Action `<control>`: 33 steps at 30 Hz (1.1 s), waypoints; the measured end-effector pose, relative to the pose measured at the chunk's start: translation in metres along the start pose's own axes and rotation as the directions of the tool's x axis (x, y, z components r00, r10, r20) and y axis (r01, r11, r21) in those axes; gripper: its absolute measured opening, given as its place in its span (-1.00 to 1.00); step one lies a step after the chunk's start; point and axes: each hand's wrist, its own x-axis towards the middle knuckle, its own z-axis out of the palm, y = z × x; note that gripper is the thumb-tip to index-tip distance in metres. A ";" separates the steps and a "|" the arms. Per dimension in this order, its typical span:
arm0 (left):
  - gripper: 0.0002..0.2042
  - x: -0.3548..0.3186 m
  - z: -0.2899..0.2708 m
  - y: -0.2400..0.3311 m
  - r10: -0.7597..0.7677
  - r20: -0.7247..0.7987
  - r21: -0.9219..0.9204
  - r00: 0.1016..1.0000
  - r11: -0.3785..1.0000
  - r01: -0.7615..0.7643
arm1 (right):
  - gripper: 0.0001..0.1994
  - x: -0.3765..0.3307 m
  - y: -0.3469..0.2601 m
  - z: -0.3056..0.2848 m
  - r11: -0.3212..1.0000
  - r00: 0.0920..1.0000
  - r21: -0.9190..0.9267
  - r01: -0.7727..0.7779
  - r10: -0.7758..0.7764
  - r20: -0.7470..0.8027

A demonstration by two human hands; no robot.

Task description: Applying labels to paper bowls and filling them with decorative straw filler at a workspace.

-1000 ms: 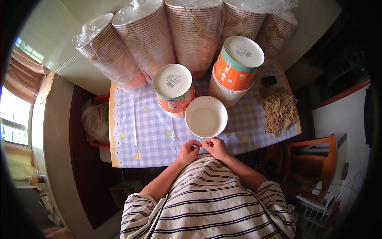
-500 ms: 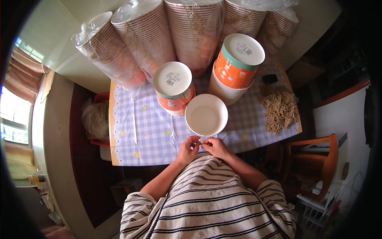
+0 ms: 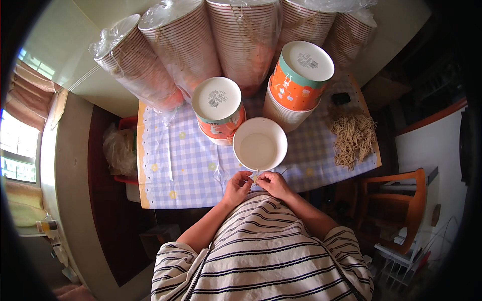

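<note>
A white paper bucket (image 3: 259, 145) sits near the table's front edge, its open mouth facing me and nothing inside. Just below its near rim, my left hand (image 3: 238, 188) and my right hand (image 3: 272, 184) meet, fingers pinched on a thin tan cord (image 3: 255, 177). One strand of the cord runs up to the bucket's rim, and a loose end sticks out past my right hand. Exactly how the cord loops between the fingertips is too small to tell. Behind stand an upside-down orange-and-green paper bucket (image 3: 217, 99) on the left and a taller stack of buckets (image 3: 300, 93) on the right.
Several plastic-wrapped stacks of paper buckets (image 3: 243, 45) line the back. A heap of tan cords (image 3: 353, 138) lies at the right on the checked tablecloth (image 3: 188, 173), near a small black object (image 3: 341, 99). A wooden chair (image 3: 412, 210) stands at the right.
My fingers have shifted slightly at the cord, the right hand rising a little. The buckets and the heap of cords stay in place.
</note>
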 end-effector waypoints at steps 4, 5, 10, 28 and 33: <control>-0.76 0.001 -0.002 -0.005 -0.077 0.007 -0.073 0.997 0.994 0.078 | -0.81 0.000 0.003 0.000 0.999 1.000 0.041 0.001 -0.001 0.002; -0.76 0.002 -0.003 -0.006 -0.078 0.006 -0.075 0.997 0.994 0.078 | -0.81 0.000 0.002 0.000 0.999 1.000 0.036 -0.008 0.008 0.002; -0.76 0.001 -0.002 -0.010 -0.093 0.041 -0.230 0.995 0.968 0.100 | -0.81 -0.001 0.000 -0.004 1.000 1.000 -0.010 -0.016 0.016 -0.001; -0.63 -0.012 -0.011 -0.010 0.338 -0.174 0.538 0.925 0.819 -0.198 | -0.82 -0.022 0.019 -0.069 0.806 0.949 -0.566 0.175 -0.290 -0.120; -0.44 -0.028 -0.053 -0.023 0.453 -0.161 0.904 0.877 0.423 -0.052 | -0.46 -0.035 0.039 -0.121 0.439 0.877 -0.896 0.066 -0.454 -0.158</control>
